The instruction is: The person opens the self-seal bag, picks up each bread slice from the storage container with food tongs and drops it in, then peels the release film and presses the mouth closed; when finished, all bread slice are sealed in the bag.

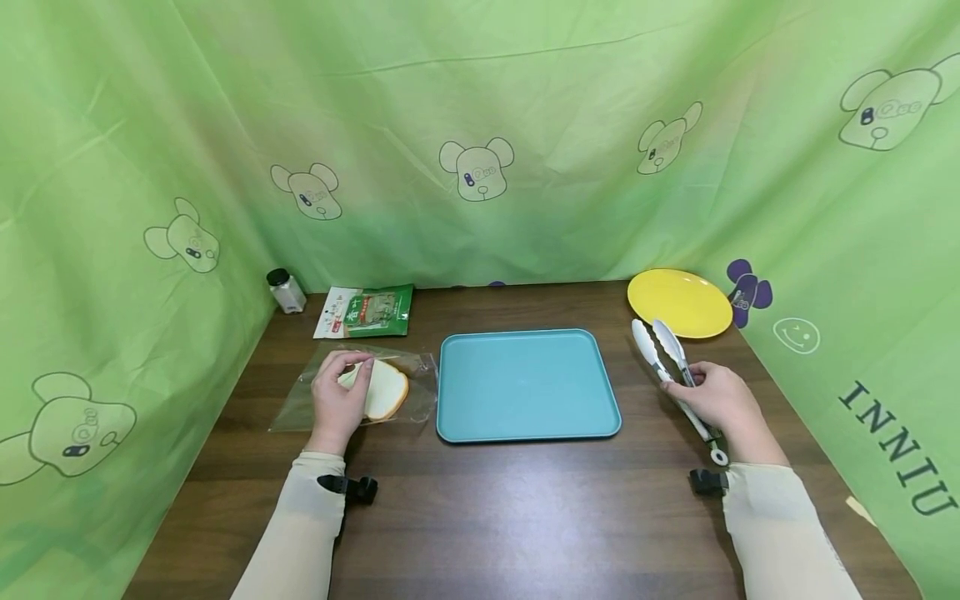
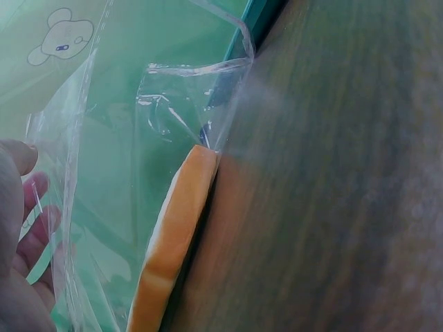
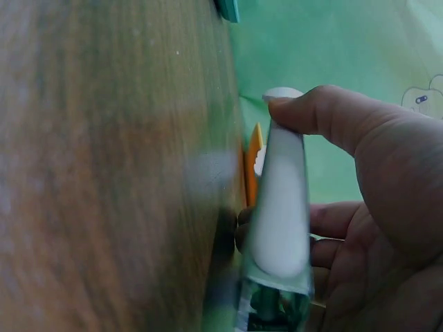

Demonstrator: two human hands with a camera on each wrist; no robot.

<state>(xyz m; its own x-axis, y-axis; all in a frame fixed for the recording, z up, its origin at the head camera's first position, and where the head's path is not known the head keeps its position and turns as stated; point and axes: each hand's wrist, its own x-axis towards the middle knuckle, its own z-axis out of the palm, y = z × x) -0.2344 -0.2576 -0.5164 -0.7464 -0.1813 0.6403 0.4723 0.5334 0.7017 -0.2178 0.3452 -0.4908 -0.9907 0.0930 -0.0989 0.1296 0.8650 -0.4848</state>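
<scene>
Our left hand [image 1: 341, 400] pinches a clear, thin plastic bag [image 1: 300, 408], its thumb and fingers closed on the film. Our right hand [image 1: 722, 404] grips a pair of slim silver metal tongs [image 1: 692, 417] around the handle, with the tips standing apart.

Just right of our left thumb, and partly hidden behind it, lies a pale bread slice with an orange-brown crust [image 1: 386, 389], seemingly inside the bag. Our left hand is much the nearer; the tongs stand well apart from the bread, with the turquoise rectangular tray [image 1: 528, 387] between them. Their long axis runs away from us and slants left, the tips aimed toward the far side of the table and the ring end nearest our wrist.

The film is glossy and creased; the crumb looks matte, the crust smooth. The tong heads are rounded, with dark scalloped inner edges. The tray has softened corners and a low raised rim.

Farther out, we see a shiny yellow oval plate [image 1: 678, 302] beyond the tongs, a flat green-and-white packet [image 1: 365, 312] beyond the bag, and a small clear jar with a black cap [image 1: 287, 292] at far left. All rest on the dark wood-grained table [image 1: 540, 517], before a wrinkled green cloth [image 1: 390, 92].
</scene>
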